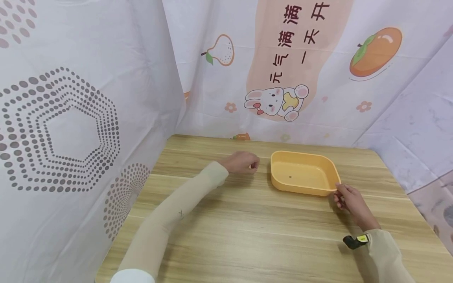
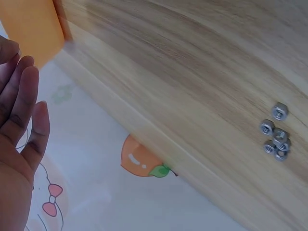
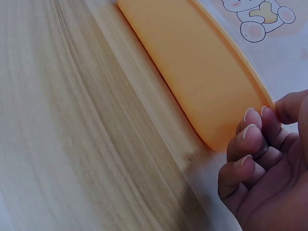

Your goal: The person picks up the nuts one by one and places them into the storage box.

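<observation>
A shallow yellow-orange plastic tray [image 1: 301, 191] with rounded corners sits on the wooden table, toward the back. My right hand [image 1: 354, 202] pinches its rim at the near right corner between thumb and index finger, the other fingers curled below. Left of the tray, my left hand [image 1: 241, 162] hovers with thumb and index fingertips together; I cannot tell whether something small is between them. In the left wrist view several silver hex nuts [image 2: 280, 137] lie clustered on the table; the left arm hides them in the head view. One small dark spot [image 1: 290, 177] shows on the tray's floor.
The wooden table [image 1: 240, 236] ends at the back against a printed white curtain [image 1: 212, 98]. Another dotted curtain [image 1: 70, 137] hangs along the left side. A black strap end with a yellow label [image 1: 361, 238] sticks out at the right wrist.
</observation>
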Demonstrator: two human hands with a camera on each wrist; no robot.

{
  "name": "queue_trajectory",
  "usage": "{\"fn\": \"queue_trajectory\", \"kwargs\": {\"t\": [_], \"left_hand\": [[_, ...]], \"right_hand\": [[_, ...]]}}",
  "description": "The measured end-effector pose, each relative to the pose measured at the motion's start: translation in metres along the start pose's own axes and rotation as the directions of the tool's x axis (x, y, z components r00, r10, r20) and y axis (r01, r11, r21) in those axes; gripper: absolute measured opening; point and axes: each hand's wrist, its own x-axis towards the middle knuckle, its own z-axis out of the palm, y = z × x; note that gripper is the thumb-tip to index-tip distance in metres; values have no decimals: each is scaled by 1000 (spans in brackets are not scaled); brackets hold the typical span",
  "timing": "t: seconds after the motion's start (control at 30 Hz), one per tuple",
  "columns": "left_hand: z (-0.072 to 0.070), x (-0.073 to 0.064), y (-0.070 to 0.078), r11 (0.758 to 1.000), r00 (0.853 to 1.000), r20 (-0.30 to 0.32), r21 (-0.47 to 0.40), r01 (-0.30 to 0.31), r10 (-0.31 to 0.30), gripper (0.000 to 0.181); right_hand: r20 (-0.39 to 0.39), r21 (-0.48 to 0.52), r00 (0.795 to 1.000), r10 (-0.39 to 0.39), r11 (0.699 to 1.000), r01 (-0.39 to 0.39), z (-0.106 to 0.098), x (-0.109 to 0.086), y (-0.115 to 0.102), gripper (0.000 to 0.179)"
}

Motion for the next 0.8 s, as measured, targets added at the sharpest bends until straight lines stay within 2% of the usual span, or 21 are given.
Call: {"fn": "queue_trajectory", "kwargs": {"t": [0.47,0.8], "left_hand": [[-2,13,11,999,1000,-17,-30,-10,9,9],[-3,23,18,997,999,-29,-65,-47,45,11]], "right_hand": [[-13,-7,1000,3,1000,-3,1,-1,-1,46],[-7,-6,1000,-10,1000,10,3,-2,-3,46]]}}
